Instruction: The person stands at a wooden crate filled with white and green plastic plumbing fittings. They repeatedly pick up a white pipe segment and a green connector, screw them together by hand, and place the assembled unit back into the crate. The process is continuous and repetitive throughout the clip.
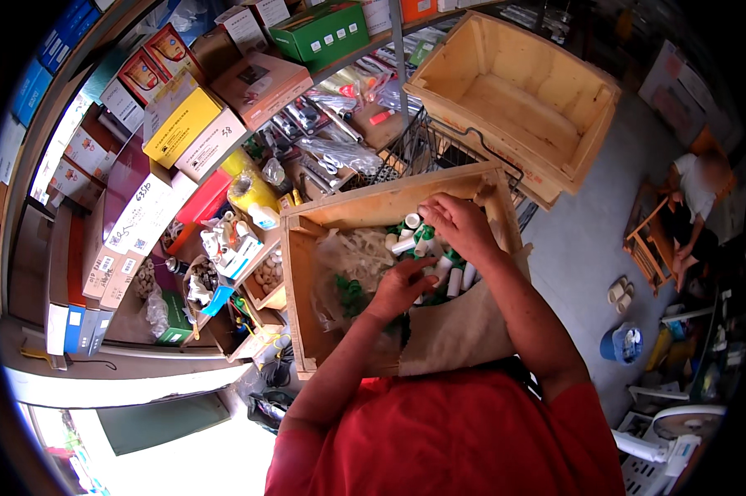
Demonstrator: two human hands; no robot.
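Observation:
In front of me stands a wooden box (297,273) holding a loose heap of white and green plastic pipe fittings (454,281). My left hand (399,288) is low over the middle of the heap, thumb and forefinger apart beside some white pieces. Farther back and to the right, my right hand (462,225) reaches in with its fingers bent down and drawn together. Anything in its fingertips is too small to make out. A short white fitting (412,221) lies beside them. Crumpled clear plastic bag (352,260) fills the box's left part, with green pieces under it.
A large yellowish tub (583,95) stands behind on a wire rack (406,153). Shelves at left carry cartons (261,87) and small parts bins (265,277). Brown cardboard (464,331) covers the box's near right corner. At far right another person (699,194) sits near a blue bucket (622,343).

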